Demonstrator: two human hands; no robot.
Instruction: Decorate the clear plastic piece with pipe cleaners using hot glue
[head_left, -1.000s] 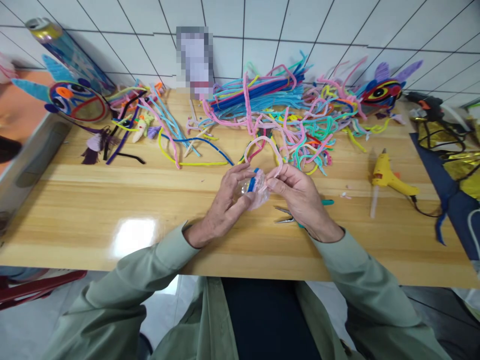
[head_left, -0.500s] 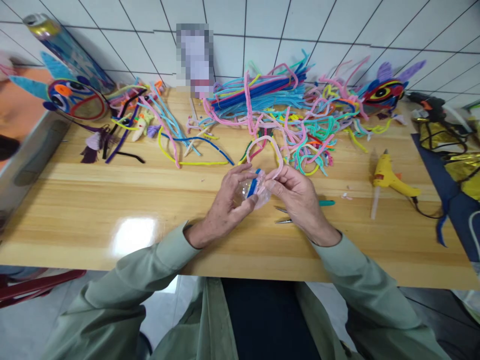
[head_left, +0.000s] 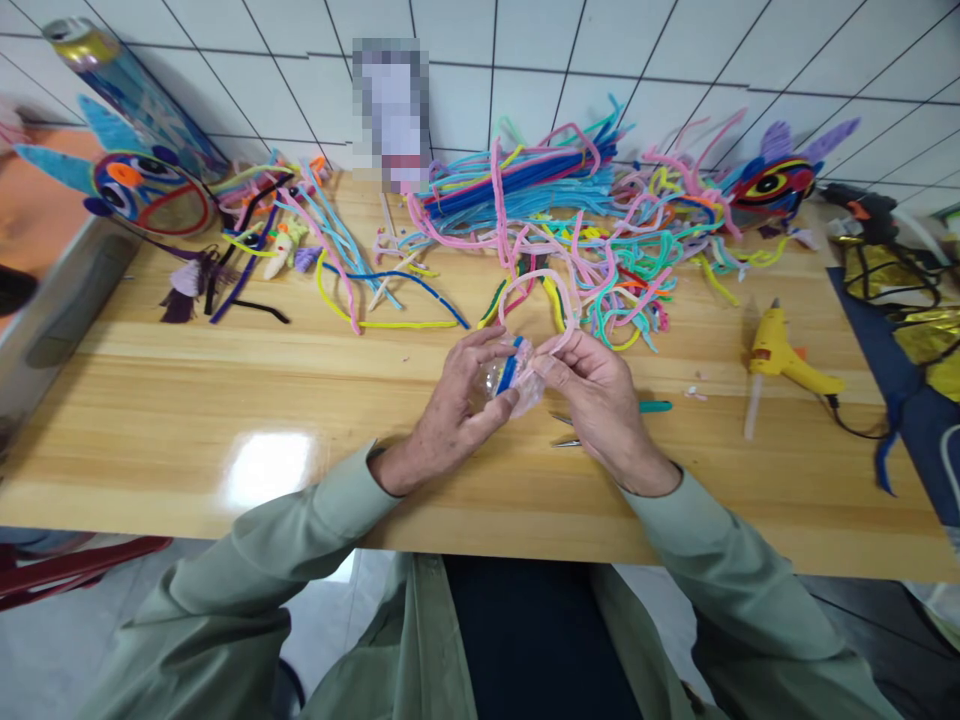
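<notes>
My left hand (head_left: pixel 465 400) is closed around a clear plastic piece (head_left: pixel 531 392), rounded like a cup or bottle end, with a blue strip and pale pink fuzzy material on it. At the piece's right side, my right hand (head_left: pixel 592 395) pinches a pale pink pipe cleaner (head_left: pixel 571 300) between thumb and fingers. This pipe cleaner arches up in a loop beyond both hands. Partly hidden under my right hand lie pliers (head_left: pixel 566 442) with metal jaws and a teal handle. Where the pink strand meets the plastic is covered by my fingers.
Bundled and loose pipe cleaners (head_left: pixel 525 190) lie along the tiled wall. A yellow glue gun (head_left: pixel 787 355) rests at right, its cord trailing. Decorated animal faces stand at left (head_left: pixel 150 195) and right (head_left: pixel 772 185). A tall can (head_left: pixel 135 90) leans behind the left one.
The pink pipe cleaner's loop has shifted slightly to the right and changed shape. Both hands keep nearly the same place and grip. The view has moved a little.
</notes>
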